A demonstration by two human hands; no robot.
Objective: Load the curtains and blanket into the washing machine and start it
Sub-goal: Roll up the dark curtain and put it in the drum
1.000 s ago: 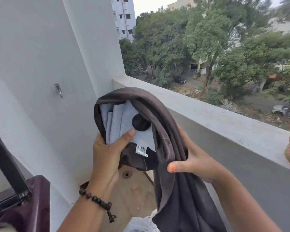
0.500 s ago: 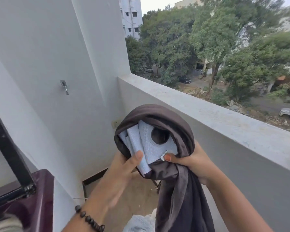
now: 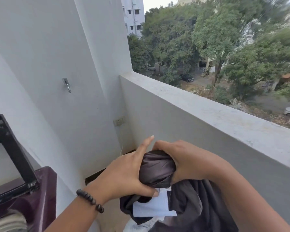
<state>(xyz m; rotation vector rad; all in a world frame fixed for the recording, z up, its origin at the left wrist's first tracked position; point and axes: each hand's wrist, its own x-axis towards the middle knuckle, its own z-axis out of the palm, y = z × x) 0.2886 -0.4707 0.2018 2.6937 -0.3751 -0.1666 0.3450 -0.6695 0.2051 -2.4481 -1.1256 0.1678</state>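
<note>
2 bare hands meet around a bunched roll of dark curtain in front of a balcony parapet. The cloth is smooth and faintly glossy, charcoal-brown, gathered into a rounded bundle with soft creases; below the hands it falls in loose, heavy folds toward the bottom edge of the view. A pale, matte white panel shows on the hanging part, rectangular and flat against the dark fabric.

The left hand wraps the bundle from the left — thumb curled under it, index finger stretched straight up past the top. A bracelet of dark round beads circles that wrist. The right hand clamps the bundle from the right and over its top, fingers curled into the cloth.

At lower left stands a washing machine, its body glossy deep purple with rounded corners; its raised lid is a black frame standing open. Inside the opening, at the very corner of the view, lies a bit of striped greyish fabric — too cropped to tell what it is.

The walls are plain, matte white plaster; a small metal hook is screwed to one, and a pale wall socket sits low in the corner. The parapet's top is rough grey concrete.
</note>
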